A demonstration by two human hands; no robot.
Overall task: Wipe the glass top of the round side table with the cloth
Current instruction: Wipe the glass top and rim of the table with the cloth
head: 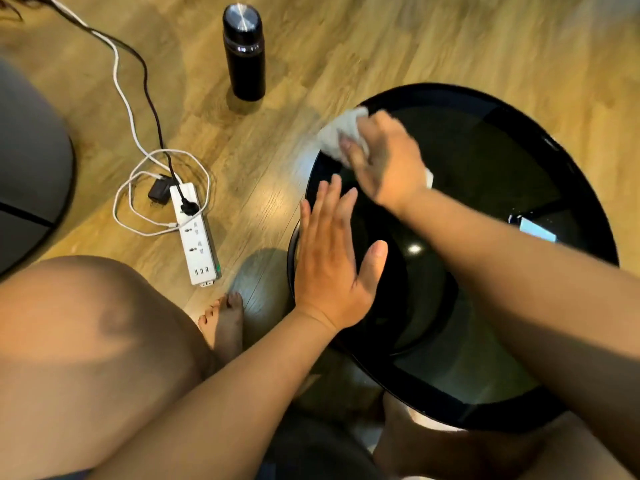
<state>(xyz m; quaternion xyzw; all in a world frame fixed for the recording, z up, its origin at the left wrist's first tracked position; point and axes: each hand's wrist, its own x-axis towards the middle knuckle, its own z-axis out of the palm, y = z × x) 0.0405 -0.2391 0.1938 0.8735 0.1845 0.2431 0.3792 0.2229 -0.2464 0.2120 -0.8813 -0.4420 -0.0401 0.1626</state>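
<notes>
The round side table has a black rim and a dark glass top, and fills the right half of the view. My right hand presses a white cloth onto the glass at the table's far left edge; the cloth is blurred and partly hangs past the rim. My left hand lies flat with fingers spread on the near left edge of the glass, holding nothing. A bright ceiling light reflects in the glass beside my right forearm.
A black flask stands on the wooden floor beyond the table. A white power strip with plugs and coiled cables lies to the left. My bare knee and foot are at lower left. A grey rounded seat sits at the far left.
</notes>
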